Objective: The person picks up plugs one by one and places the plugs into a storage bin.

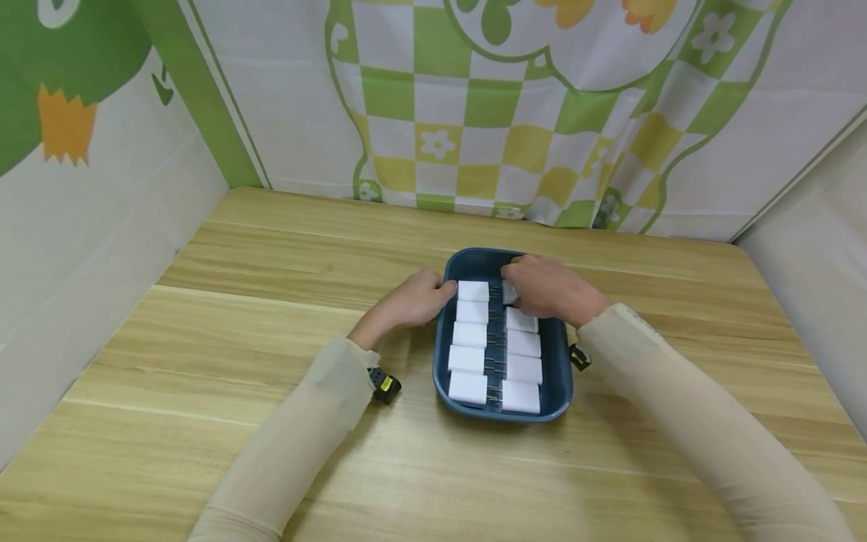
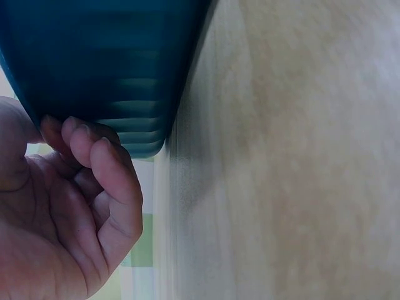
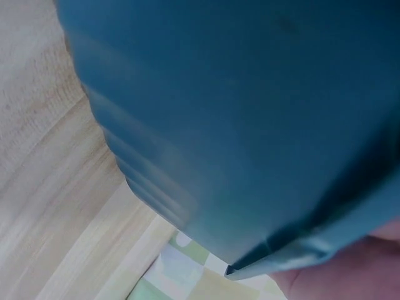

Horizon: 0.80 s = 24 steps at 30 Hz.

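A dark blue rectangular bin [image 1: 564, 369] with rounded corners rests on the wooden table, holding two columns of white plug-like blocks [image 1: 469, 356]. Thin metal prongs on the blocks point toward the middle of the bin. At the bin's left rim, my left hand [image 1: 421, 297] grips the edge, thumb on top and curled fingers against the outer wall in the left wrist view. Over the far right corner, my right hand [image 1: 542, 284] reaches inside and pinches a white block [image 1: 509, 293], partly hidden by the fingers. In the right wrist view the bin's outer wall hides most of that hand.
The wood-grain table [image 1: 223, 354] extends around the bin on all sides. A green, yellow and white checked curtain [image 1: 467, 98] hangs behind the table, with pale side panels [image 1: 813, 188] left and right. A black wrist camera [image 1: 384, 385] sits under the left sleeve.
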Each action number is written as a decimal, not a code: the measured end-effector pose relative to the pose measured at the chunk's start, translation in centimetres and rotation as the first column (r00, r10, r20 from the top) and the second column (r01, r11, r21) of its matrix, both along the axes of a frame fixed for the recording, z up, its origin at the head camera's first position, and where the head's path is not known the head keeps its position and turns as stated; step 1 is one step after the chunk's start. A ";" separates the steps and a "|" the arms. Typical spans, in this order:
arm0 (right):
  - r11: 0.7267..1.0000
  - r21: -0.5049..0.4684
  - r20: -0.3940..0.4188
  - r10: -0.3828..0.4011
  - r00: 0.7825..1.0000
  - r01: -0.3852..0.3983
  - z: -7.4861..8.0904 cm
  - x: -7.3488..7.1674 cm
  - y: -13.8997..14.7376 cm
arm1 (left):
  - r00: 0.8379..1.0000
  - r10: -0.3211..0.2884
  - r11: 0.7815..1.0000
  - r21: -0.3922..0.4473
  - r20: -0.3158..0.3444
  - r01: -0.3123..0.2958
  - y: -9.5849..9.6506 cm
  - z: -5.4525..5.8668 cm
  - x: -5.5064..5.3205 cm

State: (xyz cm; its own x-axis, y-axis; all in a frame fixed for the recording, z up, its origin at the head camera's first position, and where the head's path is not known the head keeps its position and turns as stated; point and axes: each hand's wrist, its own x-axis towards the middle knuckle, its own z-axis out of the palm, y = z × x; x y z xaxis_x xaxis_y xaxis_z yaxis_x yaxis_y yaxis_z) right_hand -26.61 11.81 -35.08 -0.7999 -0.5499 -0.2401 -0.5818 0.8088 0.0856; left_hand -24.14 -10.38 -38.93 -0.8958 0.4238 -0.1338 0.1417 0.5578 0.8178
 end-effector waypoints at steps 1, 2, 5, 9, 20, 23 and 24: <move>1.000 0.001 0.003 -0.001 1.000 0.001 0.0 0.0 0.0 | 1.000 0.000 1.000 0.000 0.002 0.000 0.0 0.0 0.0; 1.000 0.005 0.006 -0.001 1.000 0.001 0.0 0.0 -0.1 | 1.000 0.000 1.000 0.000 0.004 0.000 0.0 0.0 0.0; 1.000 0.014 0.011 0.002 1.000 -0.002 0.0 0.1 -0.1 | 1.000 0.002 1.000 -0.001 0.010 -0.002 0.0 0.0 0.0; 1.000 0.022 0.009 0.002 1.000 -0.002 -0.1 0.1 -0.1 | 1.000 0.006 1.000 -0.005 0.010 -0.006 0.1 0.0 0.0; 0.999 0.018 0.073 -0.040 0.997 0.038 -0.1 -0.1 0.0 | 1.000 0.017 1.000 -0.010 0.010 -0.017 0.1 0.0 0.0; 0.999 0.022 0.091 -0.049 0.995 0.047 0.0 0.0 0.0 | 1.000 0.019 1.000 -0.011 0.011 -0.018 0.1 0.0 0.0; 0.999 0.022 0.097 -0.050 0.994 0.048 0.1 0.0 0.0 | 1.000 0.019 1.000 -0.011 0.011 -0.019 0.1 0.0 0.0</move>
